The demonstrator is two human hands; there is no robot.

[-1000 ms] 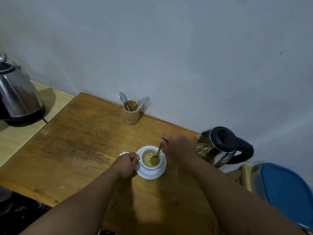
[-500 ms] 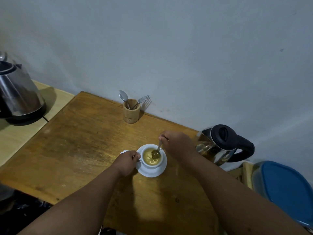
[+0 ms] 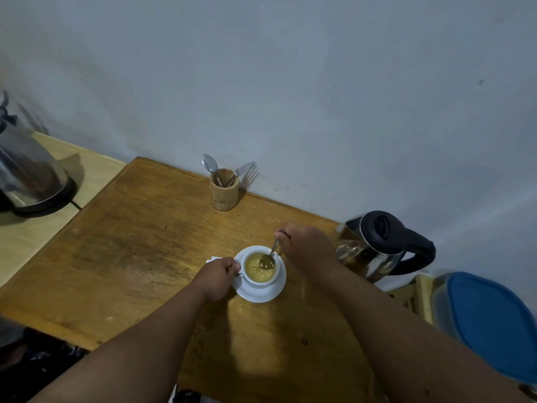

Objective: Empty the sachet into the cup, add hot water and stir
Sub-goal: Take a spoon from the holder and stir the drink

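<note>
The right hand [image 3: 305, 247] pinched the spoon [image 3: 269, 257] handle in its fingers [image 3: 280, 235], the bowl just below them in the yellowish drink. The left hand [image 3: 216, 276] had its fingers [image 3: 234, 267] closed on the white cup [image 3: 261, 271] handle; the cup sat on its saucer [image 3: 261, 295] on the tabletop [image 3: 130, 251], between both hands. The glass kettle [image 3: 374, 245] stood just right of the right hand.

Cup [image 3: 259, 272] on saucer [image 3: 263, 295]; kettle [image 3: 374, 245] right, holder [image 3: 224, 189] behind.

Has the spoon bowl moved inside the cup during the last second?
Yes. The spoon bowl moved from the cup's right-near side toward its far right rim, closer to the wall side, while the saucer stayed put on the table.
</note>
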